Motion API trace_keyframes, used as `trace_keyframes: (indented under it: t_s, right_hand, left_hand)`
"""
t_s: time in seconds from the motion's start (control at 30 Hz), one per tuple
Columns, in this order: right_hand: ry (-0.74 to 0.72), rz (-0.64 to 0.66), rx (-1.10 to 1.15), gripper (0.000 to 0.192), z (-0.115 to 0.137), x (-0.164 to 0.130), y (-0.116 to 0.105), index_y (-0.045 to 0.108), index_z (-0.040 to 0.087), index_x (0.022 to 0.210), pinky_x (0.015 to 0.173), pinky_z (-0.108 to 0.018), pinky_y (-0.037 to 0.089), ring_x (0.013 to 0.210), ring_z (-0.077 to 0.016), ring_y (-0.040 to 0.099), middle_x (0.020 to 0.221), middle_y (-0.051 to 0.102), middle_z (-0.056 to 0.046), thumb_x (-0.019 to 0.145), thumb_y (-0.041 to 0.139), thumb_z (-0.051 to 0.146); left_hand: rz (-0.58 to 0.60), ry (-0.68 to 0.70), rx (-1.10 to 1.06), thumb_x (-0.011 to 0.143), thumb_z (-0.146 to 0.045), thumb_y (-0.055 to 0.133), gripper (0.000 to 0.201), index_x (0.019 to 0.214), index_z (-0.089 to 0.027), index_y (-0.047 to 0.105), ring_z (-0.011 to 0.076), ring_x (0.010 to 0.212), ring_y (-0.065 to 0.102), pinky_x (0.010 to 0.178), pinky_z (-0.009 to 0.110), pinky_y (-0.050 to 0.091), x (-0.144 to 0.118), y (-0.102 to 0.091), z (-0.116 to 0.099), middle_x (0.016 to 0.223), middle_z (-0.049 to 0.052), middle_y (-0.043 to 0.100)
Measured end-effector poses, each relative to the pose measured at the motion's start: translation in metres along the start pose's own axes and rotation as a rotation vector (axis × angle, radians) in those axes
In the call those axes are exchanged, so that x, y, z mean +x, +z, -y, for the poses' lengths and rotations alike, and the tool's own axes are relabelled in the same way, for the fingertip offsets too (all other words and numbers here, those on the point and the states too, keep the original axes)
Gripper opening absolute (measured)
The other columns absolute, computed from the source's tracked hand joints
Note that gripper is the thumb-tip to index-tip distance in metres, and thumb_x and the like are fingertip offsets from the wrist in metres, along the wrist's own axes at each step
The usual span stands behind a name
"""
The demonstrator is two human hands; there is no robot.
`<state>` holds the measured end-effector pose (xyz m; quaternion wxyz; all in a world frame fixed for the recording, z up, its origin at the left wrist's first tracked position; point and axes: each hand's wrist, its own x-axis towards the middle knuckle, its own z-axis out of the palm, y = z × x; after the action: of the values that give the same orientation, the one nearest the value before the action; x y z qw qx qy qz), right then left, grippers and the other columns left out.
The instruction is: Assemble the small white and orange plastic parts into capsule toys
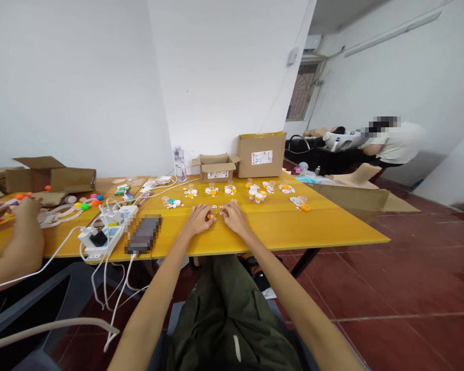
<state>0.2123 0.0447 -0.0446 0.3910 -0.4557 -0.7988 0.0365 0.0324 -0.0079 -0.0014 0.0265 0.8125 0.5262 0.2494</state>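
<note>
Left hand (pixel 198 217) pinching small orange round piece (pixel 209 216) on glossy yellow table (pixel 332 226), near front edge. Right hand (pixel 234 216) just beside it, fingers curled, grip too tiny to tell. Behind: scattered white/orange plastic caps (pixel 257 194), open cardboard box (pixel 215 167), contents hidden.
</note>
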Motion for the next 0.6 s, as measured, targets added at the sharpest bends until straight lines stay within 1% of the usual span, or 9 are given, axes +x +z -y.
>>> trace_keyframes:
  t_s: [0.1,0.27,0.47,0.6]
  right_hand:
    - [0.013,0.001,-0.004,0.015,0.002,0.0,-0.001,0.065,0.025,0.078,0.085,-0.036,0.051,0.095,-0.0237,0.061,0.096,0.068,-0.007,0.084,0.062,0.011]
    - [0.048,0.051,-0.013,0.013,0.009,0.0,-0.006,0.066,0.024,0.079,0.089,-0.037,0.05,0.101,-0.0244,0.061,0.099,0.067,-0.008,0.085,0.063,0.013]
    - [0.033,0.056,-0.016,0.015,0.011,0.001,-0.008,0.066,0.024,0.079,0.087,-0.036,0.05,0.1,-0.0238,0.061,0.097,0.067,-0.007,0.086,0.063,0.011]
    - [0.004,0.06,-0.019,0.014,0.012,0.002,-0.008,0.068,0.024,0.084,0.087,-0.034,0.049,0.101,-0.023,0.06,0.097,0.066,-0.007,0.088,0.062,0.012]
  left_hand:
    - [-0.003,0.005,0.004,0.087,-0.03,0.063,0.008,0.091,-0.024,0.059,0.0256,0.1,0.058,0.094,0.04,0.041,0.0,0.0,0.001,0.097,0.004,0.067]
    - [0.003,0.004,0.022,0.086,-0.032,0.063,0.011,0.095,-0.025,0.06,0.0267,0.1,0.059,0.093,0.041,0.041,0.0,-0.001,0.0,0.097,0.004,0.067]
    - [0.003,0.016,0.066,0.085,-0.023,0.057,0.015,0.098,-0.025,0.063,0.0272,0.101,0.06,0.094,0.041,0.041,0.0,0.0,-0.002,0.095,0.005,0.068]
    - [0.02,0.02,0.086,0.082,-0.021,0.056,0.022,0.101,-0.025,0.065,0.0277,0.101,0.06,0.094,0.041,0.041,0.0,0.0,-0.002,0.097,0.006,0.069]
